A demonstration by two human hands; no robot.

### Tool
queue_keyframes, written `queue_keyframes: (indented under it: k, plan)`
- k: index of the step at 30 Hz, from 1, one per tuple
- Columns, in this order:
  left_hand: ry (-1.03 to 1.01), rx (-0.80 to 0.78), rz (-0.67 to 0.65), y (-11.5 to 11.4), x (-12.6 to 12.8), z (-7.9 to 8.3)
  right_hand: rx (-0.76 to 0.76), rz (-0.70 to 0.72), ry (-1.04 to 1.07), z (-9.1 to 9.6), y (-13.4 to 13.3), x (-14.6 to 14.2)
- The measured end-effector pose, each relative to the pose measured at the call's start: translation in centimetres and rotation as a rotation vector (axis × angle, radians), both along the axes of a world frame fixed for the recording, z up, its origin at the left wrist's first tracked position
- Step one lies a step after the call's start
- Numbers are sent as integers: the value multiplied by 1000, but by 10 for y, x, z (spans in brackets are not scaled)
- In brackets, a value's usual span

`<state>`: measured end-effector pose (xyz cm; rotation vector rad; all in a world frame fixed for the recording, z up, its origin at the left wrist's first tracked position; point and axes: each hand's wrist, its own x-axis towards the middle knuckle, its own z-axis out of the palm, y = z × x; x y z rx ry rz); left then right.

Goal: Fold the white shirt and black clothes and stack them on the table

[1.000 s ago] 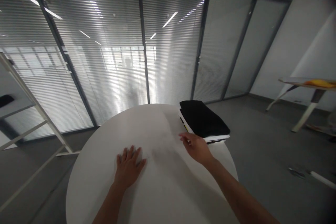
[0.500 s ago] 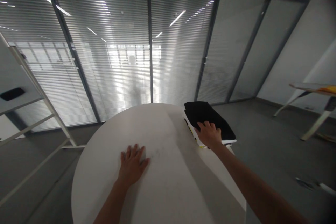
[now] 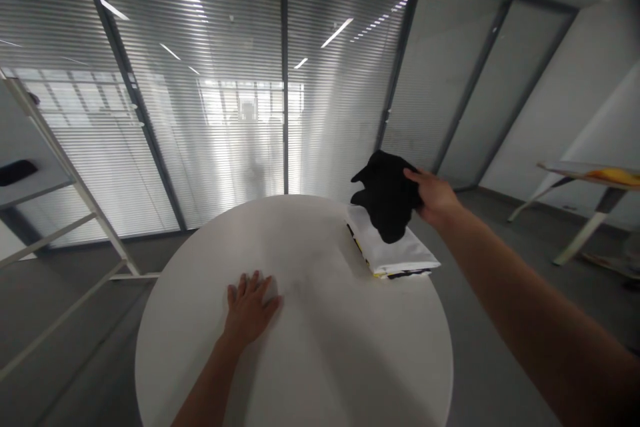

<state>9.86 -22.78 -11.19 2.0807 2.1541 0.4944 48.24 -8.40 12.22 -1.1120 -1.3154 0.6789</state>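
Observation:
My right hand [image 3: 436,199] grips a folded black cloth [image 3: 386,190] by its right edge, thumb on the near face. The cloth hangs loosely above a stack of folded fabric [image 3: 395,247], white on top with yellow and black layers showing at its left and front edges. Whether the cloth's lower tip touches the white layer I cannot tell. On the round white table [image 3: 300,240], my left hand [image 3: 250,310] rests palm down with its fingers spread, holding nothing. The stack lies at the table's far right edge.
To the left stands a white-framed board [image 3: 70,167] with a black object [image 3: 17,172] on it. Behind the table runs a glass partition with blinds [image 3: 240,160]. A second table [image 3: 590,173] at the right bears something yellow [image 3: 617,176].
My right hand has lifted the black cloth off the stack, up and slightly to the right, baring the white layer. My left hand has stayed flat on the table.

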Motion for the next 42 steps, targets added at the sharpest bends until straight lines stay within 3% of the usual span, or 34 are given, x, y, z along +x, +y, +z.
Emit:
queue_keyframes:
  k: [2, 4, 6, 8, 11, 15, 18, 21, 23, 25, 28, 30, 32, 36, 39, 42]
  plan:
    - [-170, 40, -21, -1, 3, 12, -27, 211, 173, 10, -20, -25]
    - [-488, 100, -59, -4, 10, 30, -66, 346, 260, 12, -43, -52]
    - [-892, 103, -105, -9, 23, 51, -127, 435, 295, 6, -63, -78]
    - [-1258, 2, -154, -13, 39, 70, -191, 507, 282, -5, -80, -99]
    - [-1583, -82, -46, -15, 57, 84, -249, 630, 208, -23, -96, -117]
    - [-1664, 11, 255, -8, 50, 94, -299, 619, 37, -38, -110, -109]
    - [-1713, 169, 297, 3, 26, 128, -444, 615, -129, -48, -116, -87]
    - [-1792, 319, 130, 10, 5, 189, -703, 777, -466, -59, -117, -66]
    - [-1827, 331, -47, 11, 2, 232, -748, 855, -672, -64, -114, -60]
    - [-1822, 334, -156, 9, 8, 267, -632, 803, -694, -66, -110, -61]
    - [-1793, 286, -289, 3, 25, 298, -342, 559, -488, -62, -101, -75]
    - [-1783, 250, -342, -1, 36, 306, -199, 420, -351, -60, -95, -89]
    - [-1787, 221, -377, -6, 41, 310, -94, 408, -257, -61, -89, -102]
    - [-1808, 231, -422, -12, 35, 311, -52, 715, -217, -86, -76, -122]
    - [-1829, 306, -368, -10, 21, 306, -126, 867, -377, -116, -70, -127]
    - [-1871, 386, -255, -2, 3, 296, -99, 828, -703, -140, -67, -122]
